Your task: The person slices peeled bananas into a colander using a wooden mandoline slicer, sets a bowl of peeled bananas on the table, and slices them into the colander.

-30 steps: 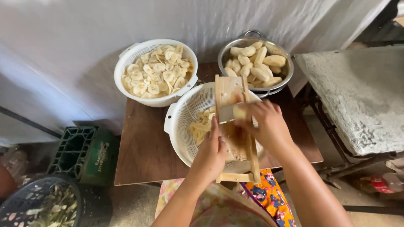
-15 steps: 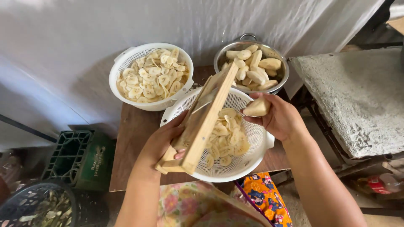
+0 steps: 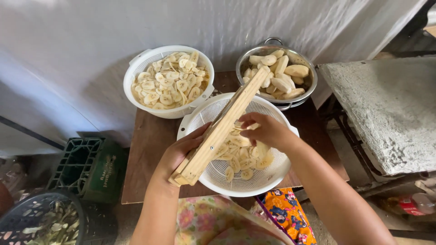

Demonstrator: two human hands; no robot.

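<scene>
Slicer (image 3: 222, 128): a long wooden board, held tilted on edge over the near white colander (image 3: 204, 113). Its long axis runs diagonally, from the near-left end at the left hand (image 3: 179, 152) up to the far-right end, which reaches over the rim of the metal bowl (image 3: 309, 84). The near end is gripped by the left hand, fingers wrapped around the wood from the left side, thumb against the board's edge.

The right hand (image 3: 268, 131) is seen just right of the slicer's middle, above the colander. Its fingers are curled and pinched together at the board's right face; something pale is held at the fingertips, probably a slice or stub of banana, but this cannot be told for sure. So the board lies immediately left of the right fingers, touching or nearly so.

Banana slices (image 3: 240, 156) are heaped in the near colander beneath both hands. A second white colander (image 3: 136, 68), far left, is filled with slices. Peeled whole bananas (image 3: 281, 77) are piled in the metal bowl, far right. All three stand on a brown table (image 3: 145, 159).
</scene>
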